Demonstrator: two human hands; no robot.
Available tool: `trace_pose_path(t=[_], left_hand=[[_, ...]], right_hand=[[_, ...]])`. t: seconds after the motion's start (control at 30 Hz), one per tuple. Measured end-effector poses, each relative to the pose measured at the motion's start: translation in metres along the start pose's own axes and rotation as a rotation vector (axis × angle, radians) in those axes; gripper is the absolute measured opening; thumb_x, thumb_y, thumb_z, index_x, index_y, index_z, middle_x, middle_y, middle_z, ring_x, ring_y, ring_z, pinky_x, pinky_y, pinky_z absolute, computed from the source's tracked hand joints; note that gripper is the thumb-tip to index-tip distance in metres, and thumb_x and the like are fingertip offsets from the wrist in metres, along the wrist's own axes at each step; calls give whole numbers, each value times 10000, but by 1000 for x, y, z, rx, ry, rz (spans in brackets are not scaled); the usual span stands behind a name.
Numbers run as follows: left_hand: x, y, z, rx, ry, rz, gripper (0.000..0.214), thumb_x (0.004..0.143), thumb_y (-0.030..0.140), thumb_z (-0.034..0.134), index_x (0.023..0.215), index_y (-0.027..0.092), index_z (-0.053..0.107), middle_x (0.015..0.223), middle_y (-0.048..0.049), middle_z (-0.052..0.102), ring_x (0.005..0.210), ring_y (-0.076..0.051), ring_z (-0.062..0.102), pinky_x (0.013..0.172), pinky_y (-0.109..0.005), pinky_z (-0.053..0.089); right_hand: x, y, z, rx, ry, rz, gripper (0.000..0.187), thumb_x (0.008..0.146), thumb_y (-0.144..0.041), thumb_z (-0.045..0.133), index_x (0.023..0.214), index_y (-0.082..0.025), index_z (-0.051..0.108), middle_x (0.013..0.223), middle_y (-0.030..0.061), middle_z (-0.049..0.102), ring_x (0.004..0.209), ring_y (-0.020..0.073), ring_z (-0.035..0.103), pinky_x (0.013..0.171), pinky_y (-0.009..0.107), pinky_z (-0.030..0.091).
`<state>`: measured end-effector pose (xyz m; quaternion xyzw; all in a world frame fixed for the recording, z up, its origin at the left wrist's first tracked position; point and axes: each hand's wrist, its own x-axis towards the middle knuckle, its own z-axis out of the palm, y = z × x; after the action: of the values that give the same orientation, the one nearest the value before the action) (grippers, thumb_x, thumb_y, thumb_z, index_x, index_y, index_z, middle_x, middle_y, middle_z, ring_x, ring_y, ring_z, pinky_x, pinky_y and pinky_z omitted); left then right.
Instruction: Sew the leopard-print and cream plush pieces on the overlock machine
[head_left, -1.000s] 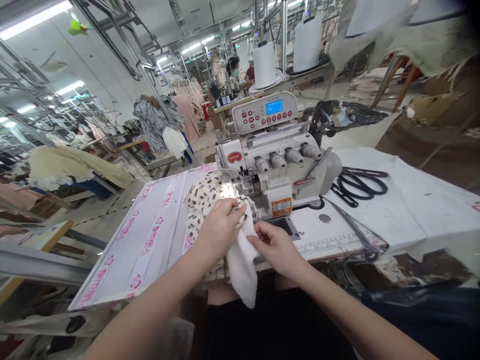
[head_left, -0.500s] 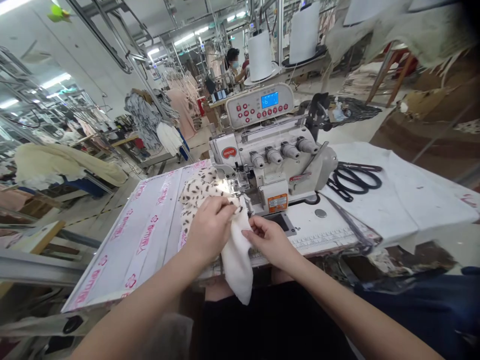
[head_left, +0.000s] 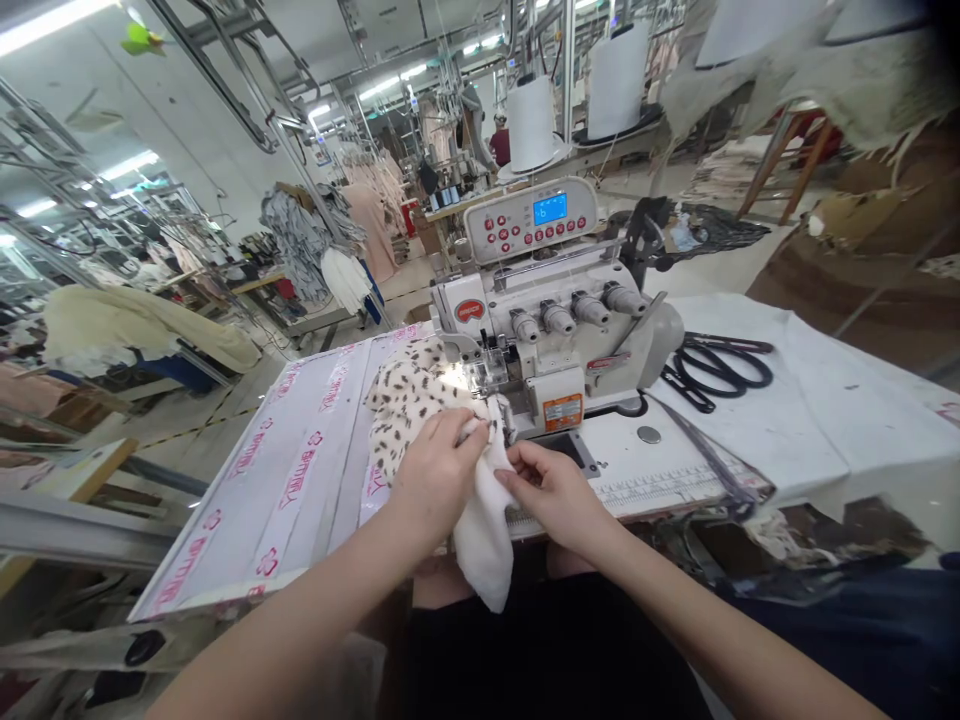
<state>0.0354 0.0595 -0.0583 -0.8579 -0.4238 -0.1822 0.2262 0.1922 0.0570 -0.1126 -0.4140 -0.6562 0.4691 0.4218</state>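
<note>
At the front edge of a white sheet-covered sewing table [head_left: 795, 420], the person's left hand [head_left: 439, 475] is curling over a leopard-spotted fabric [head_left: 412, 400], its fingers pressing and gathering the layer where it meets a soft white fleece cloth [head_left: 484, 540]. The right hand [head_left: 551, 490] is pinching the edge of the white fleece cloth between thumb and forefinger, just beside the left hand. That cloth is hanging over the table's edge at about 6 o'clock. The spotted fabric is lying on a long white board printed in pink [head_left: 300, 480] at about 10 o'clock, and it is reaching up to the presser foot [head_left: 487, 372] of a cream overlock sewing machine [head_left: 547, 340], which is standing at 12 o'clock. Large black-handled scissors [head_left: 716, 368] are lying on the sheet at about 2 o'clock. Tall white thread cones [head_left: 532, 125] are standing beyond the machine, and pale garments [head_left: 289, 240] are hanging at about 11 o'clock.
</note>
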Motion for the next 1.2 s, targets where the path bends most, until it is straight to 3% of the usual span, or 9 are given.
trace_pose_path(t=[0.27, 0.47, 0.6, 0.77, 0.93, 1.03, 1.1, 1.13, 1.2], left_hand=[[14, -17, 1, -68, -67, 51, 194, 803, 81, 457, 955, 118, 573, 993, -101, 542, 899, -217, 505, 760, -343, 473], [18, -15, -16, -303, -145, -73, 53, 777, 111, 499, 827, 124, 489, 995, -88, 483, 976, -206, 445, 849, -342, 422], [-3, -5, -31, -300, -148, -213, 60, 778, 145, 480, 745, 144, 430, 936, -76, 440, 933, -212, 422, 812, -363, 402], [-41, -6, -43, -291, -215, -303, 16, 788, 162, 429, 773, 157, 433, 839, -61, 472, 827, -201, 460, 714, -341, 403], [-48, -7, -56, -314, -249, -454, 79, 820, 239, 429, 852, 177, 466, 688, 2, 506, 617, -148, 493, 554, -262, 370], [-45, 8, -66, -319, -224, -420, 71, 816, 233, 438, 815, 183, 489, 673, 17, 541, 593, -123, 518, 543, -236, 371], [-44, 23, -66, -298, -270, -323, 70, 805, 223, 437, 817, 183, 493, 674, 22, 565, 595, -117, 539, 523, -224, 370], [-45, 30, -64, -275, -302, -260, 84, 791, 242, 445, 825, 183, 495, 668, 23, 577, 584, -120, 546, 476, -223, 350], [-45, 38, -56, -193, -357, -151, 119, 797, 280, 443, 822, 175, 492, 707, 12, 602, 613, -127, 562, 402, -236, 297]], right_hand=[[14, -6, -4, -71, 23, 9, 80, 773, -236, 501, 709, -189, 499, 630, -36, 483, 580, 115, 436, 553, 227, 345], [7, -2, 0, 31, 25, 19, 105, 758, -273, 545, 711, -187, 506, 638, -33, 482, 597, 121, 454, 574, 234, 369], [-6, 7, 5, 170, -10, 51, 143, 751, -310, 569, 737, -186, 498, 628, -38, 468, 568, 114, 449, 530, 223, 368], [-15, 13, 6, 152, -7, -17, 195, 750, -292, 588, 653, -179, 462, 653, -30, 470, 642, 119, 463, 608, 230, 387], [-14, 7, 6, 545, -105, 135, 274, 684, -330, 654, 860, -190, 497, 799, 11, 609, 735, 172, 574, 645, 276, 458], [-25, 6, 12, 616, -251, 249, 424, 663, -349, 675, 1023, -171, 539, 959, 88, 653, 860, 251, 610, 749, 368, 477], [-32, 12, 22, 545, -343, 348, 374, 701, -393, 627, 1002, -175, 580, 907, 119, 672, 847, 280, 633, 767, 406, 479], [-32, 18, 30, 477, -349, 360, 353, 718, -426, 589, 986, -196, 595, 886, 131, 675, 831, 288, 645, 761, 417, 485], [-24, 28, 51, 216, -181, 208, 345, 707, -521, 517, 913, -267, 627, 781, 146, 667, 752, 303, 659, 634, 416, 505]])
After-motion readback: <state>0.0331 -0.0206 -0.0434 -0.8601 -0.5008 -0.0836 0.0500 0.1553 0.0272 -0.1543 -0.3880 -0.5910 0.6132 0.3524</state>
